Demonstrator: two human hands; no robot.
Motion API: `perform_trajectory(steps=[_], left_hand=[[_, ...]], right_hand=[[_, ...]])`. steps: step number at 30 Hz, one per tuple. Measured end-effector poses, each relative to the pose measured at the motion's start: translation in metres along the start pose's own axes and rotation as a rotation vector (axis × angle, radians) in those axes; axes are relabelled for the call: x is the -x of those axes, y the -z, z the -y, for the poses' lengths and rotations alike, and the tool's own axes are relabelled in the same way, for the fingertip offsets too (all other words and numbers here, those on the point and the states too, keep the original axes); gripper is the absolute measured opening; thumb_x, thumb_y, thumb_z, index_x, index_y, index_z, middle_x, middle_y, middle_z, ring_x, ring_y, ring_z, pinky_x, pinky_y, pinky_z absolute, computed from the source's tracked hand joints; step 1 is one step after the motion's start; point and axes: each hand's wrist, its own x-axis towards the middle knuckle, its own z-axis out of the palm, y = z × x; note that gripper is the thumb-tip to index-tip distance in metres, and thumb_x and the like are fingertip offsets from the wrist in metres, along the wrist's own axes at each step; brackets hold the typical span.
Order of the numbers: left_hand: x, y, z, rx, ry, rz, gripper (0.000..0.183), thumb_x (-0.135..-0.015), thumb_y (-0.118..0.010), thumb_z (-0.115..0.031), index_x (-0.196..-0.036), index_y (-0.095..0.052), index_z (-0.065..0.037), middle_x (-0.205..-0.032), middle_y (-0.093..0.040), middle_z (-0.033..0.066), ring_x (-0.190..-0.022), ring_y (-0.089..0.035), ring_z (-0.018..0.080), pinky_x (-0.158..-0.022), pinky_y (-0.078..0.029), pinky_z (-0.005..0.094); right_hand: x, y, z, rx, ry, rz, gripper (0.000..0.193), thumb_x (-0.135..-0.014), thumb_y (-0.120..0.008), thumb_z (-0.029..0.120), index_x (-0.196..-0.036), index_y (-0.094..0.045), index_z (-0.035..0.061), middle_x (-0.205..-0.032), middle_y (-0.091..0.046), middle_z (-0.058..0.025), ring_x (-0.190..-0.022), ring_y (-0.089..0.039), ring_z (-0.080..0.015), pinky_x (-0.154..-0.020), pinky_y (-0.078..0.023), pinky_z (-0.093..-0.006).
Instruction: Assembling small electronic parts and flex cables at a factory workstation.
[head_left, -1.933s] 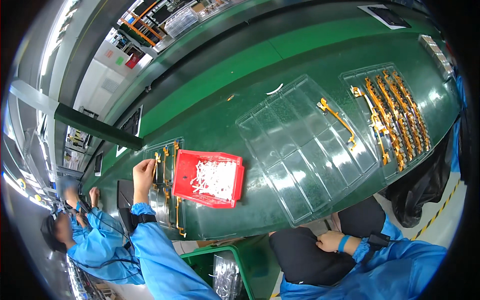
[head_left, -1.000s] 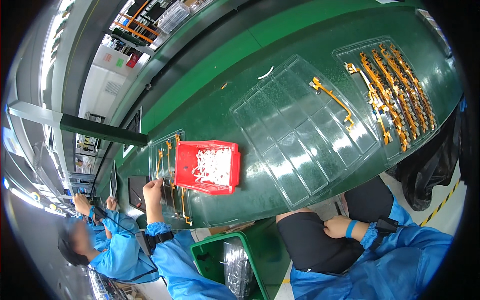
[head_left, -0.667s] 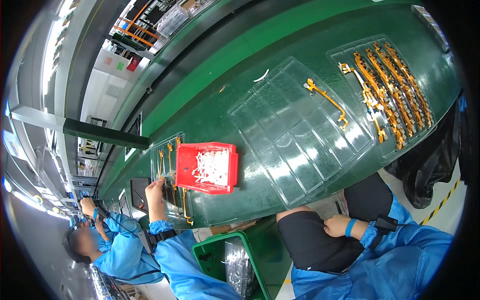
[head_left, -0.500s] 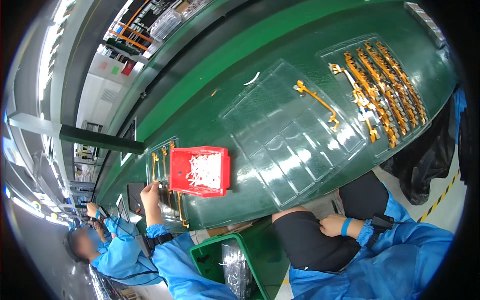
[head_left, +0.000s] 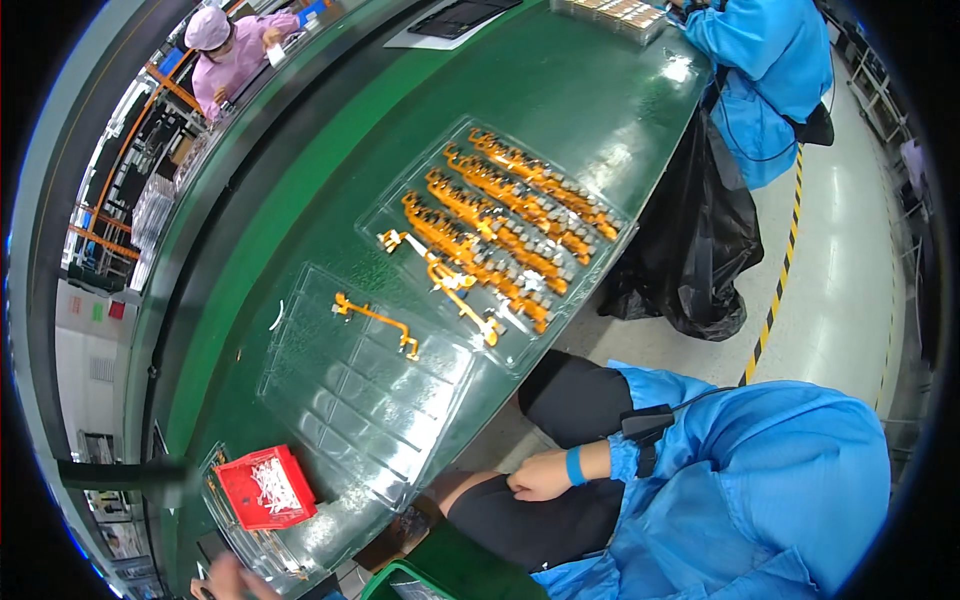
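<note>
At the lower left edge, my left hand is smeared by motion near the red bin; its fingers and anything in them cannot be made out. Small white pieces fill the bin, which sits over a clear tray holding orange strips. My right hand rests on my thigh, fingers curled in, holding nothing visible. In front of me lies a clear compartmented tray with one orange flexible circuit strip on it. Beyond it, another clear tray carries several rows of orange strips with dark and silver parts.
A green crate stands below the table's near edge. A black plastic bag hangs off the table at right, beside a co-worker in blue. Another person in pink works across the table. A white curved scrap lies on the green surface.
The view has swung right, bringing the co-worker and the whole black bag into sight. My left hand, previously beside the red bin with fingers pinched, is now blurred at the lower edge.
</note>
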Motion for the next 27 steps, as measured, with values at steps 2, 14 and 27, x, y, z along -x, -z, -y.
perform_trajectory(steps=[2,14,27], left_hand=[[0.01,-0.011,-0.073,0.263,0.127,0.099,0.014,-0.087,-0.058,-0.001,-0.094,-0.067,0.007,-0.093,-0.067,0.0156,-0.084,-0.063,0.0269,-0.08,-0.05,0.0357],[-0.034,-0.18,-0.177,0.103,0.091,0.333,0.026,-0.082,-0.066,-0.012,-0.105,-0.062,-0.001,-0.11,-0.057,0.0143,-0.103,-0.055,0.0338,-0.085,-0.048,0.0407],[-0.029,-0.183,-0.17,0.349,0.325,0.029,0.011,-0.086,-0.06,-0.007,-0.087,-0.065,0.003,-0.085,-0.066,0.0125,-0.078,-0.064,0.0254,-0.071,-0.05,0.0349]], right_hand=[[0.023,0.039,0.018,-0.256,0.167,-0.144,0.022,-0.091,-0.055,0.024,-0.095,-0.064,0.0034,-0.086,-0.068,-0.0177,-0.08,-0.065,-0.0361,-0.07,-0.05,-0.0452],[0.146,0.183,0.064,0.004,0.508,-0.862,0.008,-0.087,-0.061,0.011,-0.088,-0.065,0.003,-0.08,-0.065,-0.0107,-0.074,-0.061,-0.0298,-0.073,-0.049,-0.0379],[0.194,0.166,0.04,-0.257,0.53,-0.674,0.013,-0.09,-0.059,0.012,-0.094,-0.065,0.0008,-0.084,-0.067,-0.012,-0.081,-0.065,-0.027,-0.074,-0.051,-0.0354]])
